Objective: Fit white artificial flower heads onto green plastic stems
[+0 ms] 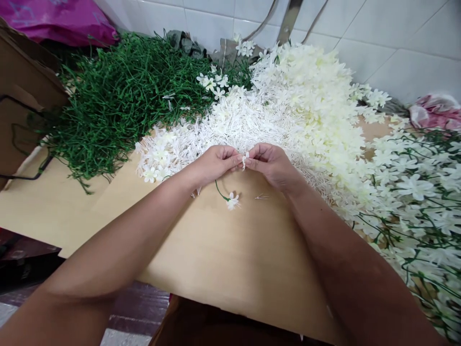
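My left hand (216,163) and my right hand (274,166) meet over the board, fingertips pinched together around a small white artificial flower (245,160). The right thumb and forefinger press on its petals from the right. From beneath my left hand a green plastic stem (220,191) curves down to another white flower (233,201); the fingers hide where the stem begins. A loose white stamen piece (261,197) lies just below my right hand. Right behind both hands rises a heap of white stamens (237,120).
Green plastic stems (137,91) are piled at the back left, beside a cardboard box (25,96). Loose cream petals (309,91) form a tall heap at the back right. Flowers on stems (414,202) cover the right side. Tan board (216,259) extends to the near edge.
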`<state>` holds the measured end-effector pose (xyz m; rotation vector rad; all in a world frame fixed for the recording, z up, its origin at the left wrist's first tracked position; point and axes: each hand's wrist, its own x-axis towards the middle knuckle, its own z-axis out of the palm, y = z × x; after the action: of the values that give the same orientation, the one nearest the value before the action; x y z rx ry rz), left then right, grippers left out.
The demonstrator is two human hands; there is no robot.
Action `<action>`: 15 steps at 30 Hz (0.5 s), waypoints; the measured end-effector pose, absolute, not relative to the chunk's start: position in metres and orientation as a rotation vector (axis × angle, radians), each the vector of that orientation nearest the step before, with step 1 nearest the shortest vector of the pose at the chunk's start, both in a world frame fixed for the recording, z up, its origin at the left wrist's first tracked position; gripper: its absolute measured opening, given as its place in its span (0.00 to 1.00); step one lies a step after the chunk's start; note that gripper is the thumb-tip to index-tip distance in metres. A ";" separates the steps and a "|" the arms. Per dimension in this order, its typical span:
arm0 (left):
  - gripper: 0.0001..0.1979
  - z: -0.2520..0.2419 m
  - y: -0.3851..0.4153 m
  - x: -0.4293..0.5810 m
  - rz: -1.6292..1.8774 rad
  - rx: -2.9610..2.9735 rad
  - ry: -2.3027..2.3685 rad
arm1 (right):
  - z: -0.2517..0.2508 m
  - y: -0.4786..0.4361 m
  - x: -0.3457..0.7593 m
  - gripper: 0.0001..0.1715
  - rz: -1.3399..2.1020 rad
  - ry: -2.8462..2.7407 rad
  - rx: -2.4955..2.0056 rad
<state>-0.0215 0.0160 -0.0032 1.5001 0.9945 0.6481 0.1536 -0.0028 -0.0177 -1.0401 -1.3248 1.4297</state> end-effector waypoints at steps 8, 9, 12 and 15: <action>0.20 -0.001 0.013 -0.023 0.574 1.616 0.873 | -0.024 0.001 0.164 0.22 1.570 -1.302 -0.925; 0.20 -0.001 0.012 -0.023 0.582 1.614 0.865 | -0.023 0.001 0.164 0.22 1.586 -1.300 -0.918; 0.19 -0.003 0.012 -0.022 0.616 1.614 0.850 | -0.021 -0.001 0.162 0.22 1.609 -1.308 -0.916; 0.18 -0.005 0.012 -0.021 0.639 1.630 0.872 | -0.019 -0.002 0.158 0.22 1.569 -1.321 -0.949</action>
<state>-0.0210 0.0119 -0.0051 1.6297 0.8720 0.6387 0.1584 -0.0025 -0.0195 -0.9493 -1.3213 1.5687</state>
